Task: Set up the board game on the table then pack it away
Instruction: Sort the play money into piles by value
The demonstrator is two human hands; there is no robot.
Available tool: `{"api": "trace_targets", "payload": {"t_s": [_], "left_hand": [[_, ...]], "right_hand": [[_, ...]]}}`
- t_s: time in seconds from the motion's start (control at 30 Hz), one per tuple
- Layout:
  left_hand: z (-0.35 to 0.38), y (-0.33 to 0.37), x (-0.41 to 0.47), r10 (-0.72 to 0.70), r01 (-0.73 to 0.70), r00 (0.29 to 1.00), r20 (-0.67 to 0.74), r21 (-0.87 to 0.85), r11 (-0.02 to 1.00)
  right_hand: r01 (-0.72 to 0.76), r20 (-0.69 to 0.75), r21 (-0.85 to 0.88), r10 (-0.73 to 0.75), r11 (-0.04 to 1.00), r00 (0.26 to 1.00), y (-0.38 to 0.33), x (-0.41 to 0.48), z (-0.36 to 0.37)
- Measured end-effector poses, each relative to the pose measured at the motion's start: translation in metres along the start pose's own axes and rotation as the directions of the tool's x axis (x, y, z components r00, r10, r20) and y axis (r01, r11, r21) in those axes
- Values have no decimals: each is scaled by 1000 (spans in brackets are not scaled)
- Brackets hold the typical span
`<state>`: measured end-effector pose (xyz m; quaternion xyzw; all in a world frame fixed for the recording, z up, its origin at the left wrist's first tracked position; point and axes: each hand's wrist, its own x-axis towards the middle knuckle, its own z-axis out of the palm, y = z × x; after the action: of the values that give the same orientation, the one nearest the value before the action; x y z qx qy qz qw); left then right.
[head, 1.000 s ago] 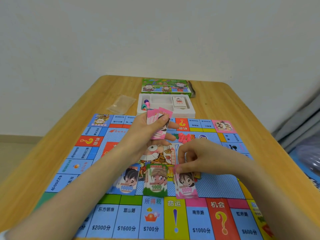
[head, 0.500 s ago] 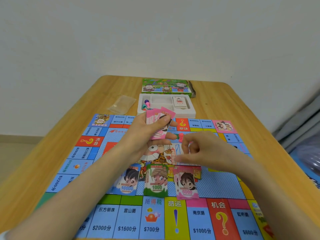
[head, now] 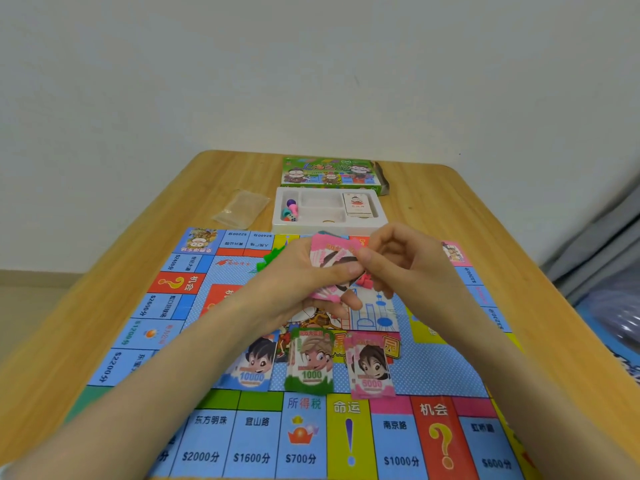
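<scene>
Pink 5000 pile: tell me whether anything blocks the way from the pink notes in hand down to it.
Nothing visible does. The left hand holds the pink notes, the right hand pinches one, and only open board lies between them and the pink 5000 pile. The green 1000 pile sits beside it, off the path.

The rounded light-brown wooden table (head: 433, 209) looks smooth and matt. On it lies a thin, colourful printed paper game board (head: 433, 368). At twelve o'clock sits a smooth white moulded-plastic tray (head: 325, 223), and at eleven a crinkled clear plastic bag (head: 240, 208). The pink paper banknotes (head: 329, 258) look matt.
</scene>
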<state>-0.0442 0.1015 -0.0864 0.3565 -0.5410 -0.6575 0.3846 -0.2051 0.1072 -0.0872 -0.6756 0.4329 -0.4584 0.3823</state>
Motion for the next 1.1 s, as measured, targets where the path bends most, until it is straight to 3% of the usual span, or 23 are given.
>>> {"api": "trace_targets", "payload": {"t_s": [0.23, 0.47, 0.67, 0.83, 0.97, 1.1], "left_hand": [[1, 2, -1, -38, 42, 997, 72, -51, 998], [-3, -1, 3, -40, 37, 996, -81, -36, 999], [-5, -2, 5, 71, -71, 967, -244, 11, 997], [-5, -1, 5, 85, -90, 955, -284, -5, 996], [-5, -1, 5, 78, -82, 955, -285, -1, 997], [-5, -1, 5, 71, -77, 957, -281, -9, 997]], "right_hand": [[72, -83, -66, -77, 995, 994, 0, 2, -2], [-34, -171, -33, 28, 999, 985, -5, 5, -13], [-143, 53, -105, 149, 984, 987, -15, 1, -21], [-187, 382, -382, 339, 905, 860, -10, -1, -21], [-141, 467, -471, 382, 871, 798, -4, -1, -17], [-124, 461, -505, 388, 854, 798, -1, -2, -15]]}}
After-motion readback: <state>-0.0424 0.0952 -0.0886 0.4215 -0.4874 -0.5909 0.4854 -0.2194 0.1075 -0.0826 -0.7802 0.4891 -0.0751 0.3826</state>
